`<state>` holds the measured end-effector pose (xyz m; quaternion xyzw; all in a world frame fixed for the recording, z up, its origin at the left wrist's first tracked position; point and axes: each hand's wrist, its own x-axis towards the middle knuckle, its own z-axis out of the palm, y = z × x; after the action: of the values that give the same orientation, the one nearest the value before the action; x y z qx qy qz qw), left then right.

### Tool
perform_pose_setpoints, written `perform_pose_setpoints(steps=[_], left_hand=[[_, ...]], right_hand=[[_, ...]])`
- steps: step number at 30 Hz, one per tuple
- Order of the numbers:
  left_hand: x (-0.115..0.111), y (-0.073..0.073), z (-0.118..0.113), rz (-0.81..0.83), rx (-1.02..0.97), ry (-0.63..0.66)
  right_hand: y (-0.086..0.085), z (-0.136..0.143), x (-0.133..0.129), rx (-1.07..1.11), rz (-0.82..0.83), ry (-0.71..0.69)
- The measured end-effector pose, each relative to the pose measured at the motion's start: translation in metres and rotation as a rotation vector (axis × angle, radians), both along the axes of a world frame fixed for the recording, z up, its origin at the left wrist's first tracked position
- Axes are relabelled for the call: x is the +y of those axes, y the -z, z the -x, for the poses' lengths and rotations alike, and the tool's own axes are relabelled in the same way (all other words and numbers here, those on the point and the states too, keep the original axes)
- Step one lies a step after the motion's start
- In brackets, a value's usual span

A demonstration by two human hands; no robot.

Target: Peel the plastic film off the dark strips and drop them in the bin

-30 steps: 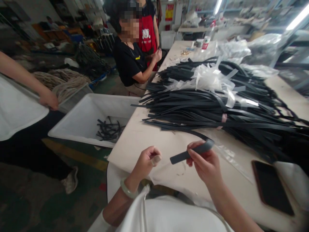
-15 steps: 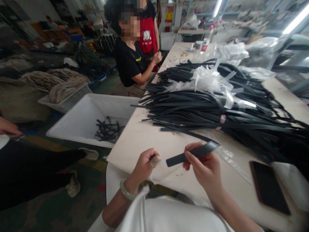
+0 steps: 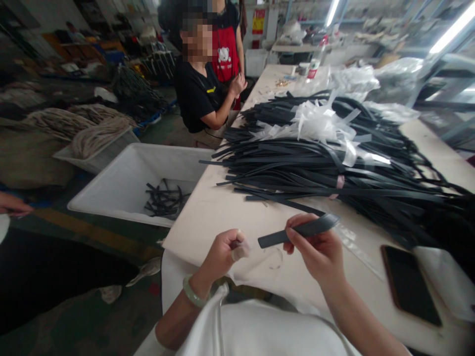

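Observation:
My right hand [image 3: 315, 249] pinches a flat black strap [image 3: 274, 240] between thumb and fingers. One end of the strap points left, toward my other hand. My left hand [image 3: 226, 252] is closed just beyond that end, apart from it. Its thumb wears a pale covering, and a whitish blur at the fingertips hides what they hold, if anything. A green bangle [image 3: 193, 291] circles the left wrist. Past both hands lies a large heap of black straps [image 3: 282, 170], with a pile of white strips [image 3: 319, 121] on top.
A phone [image 3: 410, 287] lies on the pale table [image 3: 200, 222] at right. Left of the table, a white bin [image 3: 111, 198] holds short black pieces. A person in black [image 3: 200, 99] and one in a red apron [image 3: 226, 54] are at the far side. Another person's legs [image 3: 67, 262] show at left.
The strap and my right hand have shifted slightly, and the strap's near end tilts a little. At left, the person's feet have moved. My left hand stays almost in place.

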<state>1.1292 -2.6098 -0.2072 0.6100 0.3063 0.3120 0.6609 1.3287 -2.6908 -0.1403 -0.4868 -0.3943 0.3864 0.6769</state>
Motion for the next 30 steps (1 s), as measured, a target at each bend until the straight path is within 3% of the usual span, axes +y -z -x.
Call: perform_pose_setpoints(steps=[8, 16, 21, 24, 27, 30], left_hand=[[-0.003, -0.005, -0.003, 0.017, 0.013, 0.028], [-0.004, -0.006, -0.007, -0.02, 0.041, 0.019], [-0.002, -0.011, -0.015, -0.278, 0.209, 0.111], [0.001, -0.014, -0.014, -0.395, 0.34, 0.201], [0.002, -0.016, -0.013, -0.389, 0.409, 0.234], [0.001, -0.019, -0.021, -0.395, 0.356, 0.227]], right_hand=[[0.012, 0.007, -0.003, -0.078, -0.14, -0.01], [0.017, 0.016, -0.007, -0.054, -0.046, -0.128], [0.049, 0.014, 0.004, -0.22, -0.11, -0.245], [0.065, 0.003, 0.009, -0.248, -0.023, -0.326], [0.069, -0.006, 0.008, -0.02, 0.078, -0.288], [0.063, -0.005, 0.0, -0.159, -0.049, -0.211]])
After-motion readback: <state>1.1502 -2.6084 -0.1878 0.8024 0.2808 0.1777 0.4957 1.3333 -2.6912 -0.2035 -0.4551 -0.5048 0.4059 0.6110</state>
